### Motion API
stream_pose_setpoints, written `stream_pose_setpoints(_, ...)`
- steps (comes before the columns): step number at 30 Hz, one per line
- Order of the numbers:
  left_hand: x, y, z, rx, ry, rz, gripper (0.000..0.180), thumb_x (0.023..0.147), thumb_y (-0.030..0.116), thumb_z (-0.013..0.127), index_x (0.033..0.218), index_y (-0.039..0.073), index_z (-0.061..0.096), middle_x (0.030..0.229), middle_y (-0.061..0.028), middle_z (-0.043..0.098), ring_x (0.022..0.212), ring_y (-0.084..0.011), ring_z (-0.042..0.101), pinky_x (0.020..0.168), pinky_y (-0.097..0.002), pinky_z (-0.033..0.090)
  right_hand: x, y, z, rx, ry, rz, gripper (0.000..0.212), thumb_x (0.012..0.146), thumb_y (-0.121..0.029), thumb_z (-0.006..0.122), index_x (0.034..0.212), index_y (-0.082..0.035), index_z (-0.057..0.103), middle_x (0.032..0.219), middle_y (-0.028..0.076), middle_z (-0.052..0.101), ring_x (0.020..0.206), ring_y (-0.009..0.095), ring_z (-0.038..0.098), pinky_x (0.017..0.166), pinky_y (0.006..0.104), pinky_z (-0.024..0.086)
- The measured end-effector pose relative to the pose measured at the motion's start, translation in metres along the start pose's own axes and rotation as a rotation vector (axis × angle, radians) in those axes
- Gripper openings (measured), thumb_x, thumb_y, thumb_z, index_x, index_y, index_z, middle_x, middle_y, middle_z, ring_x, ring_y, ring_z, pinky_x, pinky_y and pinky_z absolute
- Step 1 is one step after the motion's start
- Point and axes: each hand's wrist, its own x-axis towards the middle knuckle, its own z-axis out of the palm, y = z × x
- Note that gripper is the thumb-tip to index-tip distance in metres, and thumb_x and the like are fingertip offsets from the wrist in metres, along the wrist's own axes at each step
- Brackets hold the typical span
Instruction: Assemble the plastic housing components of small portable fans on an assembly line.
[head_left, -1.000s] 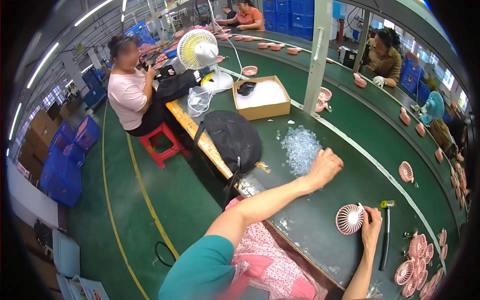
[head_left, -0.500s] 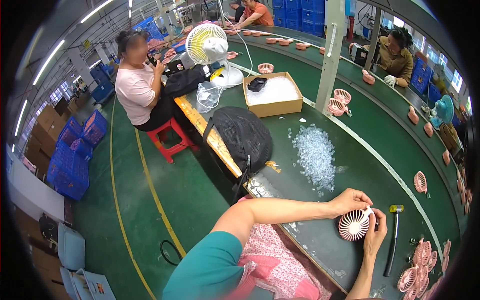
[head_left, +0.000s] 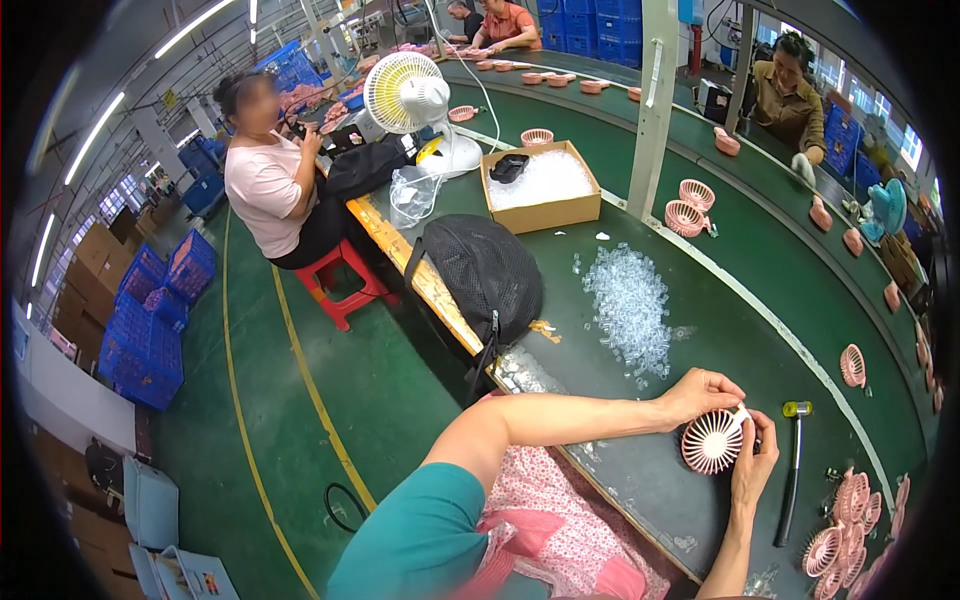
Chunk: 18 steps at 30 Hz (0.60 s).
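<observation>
Head view: my right fingers [head_left: 764,432] pinch the pink fan housing [head_left: 712,441] at the near right of the tabletop [head_left: 640,488], seemingly steadying it; my left fingers [head_left: 722,384] bend in at its stub, pinching what I cannot tell. The hammer [head_left: 791,480] lies right, probably for easy reach.

My view comes from my head (the left of two fisheyes worn there), facing down and forward over my left hand [head_left: 698,396] and right hand [head_left: 756,460], fairly near, reaching the bench [head_left: 645,475] beyond them and the floor [head_left: 240,455] well to their left.
</observation>
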Motion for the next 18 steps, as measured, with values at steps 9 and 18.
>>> stream_pose_setpoints(9, -0.006, 0.011, 0.002, 0.38, -0.055, 0.236, 0.021, 0.092, 0.015, 0.07, 0.105, 0.0, 0.074, 0.094, -0.0065, 0.075, 0.087, -0.0089, 0.067, 0.078, -0.0248, 0.054, 0.0, 0.009, -0.003, 0.041, 0.009, 0.017, 0.016, 0.1, -0.01, 0.056, 0.104, 0.003, 0.064, 0.093, 0.007, 0.067, 0.084, 0.013, 0.061, 0.077, 0.0288, 0.049)
stream_pose_setpoints(18, -0.006, 0.005, 0.003, 0.212, -0.161, 0.154, 0.019, 0.092, 0.015, 0.072, 0.099, -0.002, 0.07, 0.089, -0.0054, 0.072, 0.08, -0.0072, 0.065, 0.072, -0.0216, 0.053, 0.002, 0.017, -0.011, 0.399, -0.166, 0.221, 0.014, 0.099, -0.013, 0.059, 0.102, -0.001, 0.065, 0.089, 0.0, 0.065, 0.079, 0.006, 0.058, 0.071, 0.0219, 0.046)
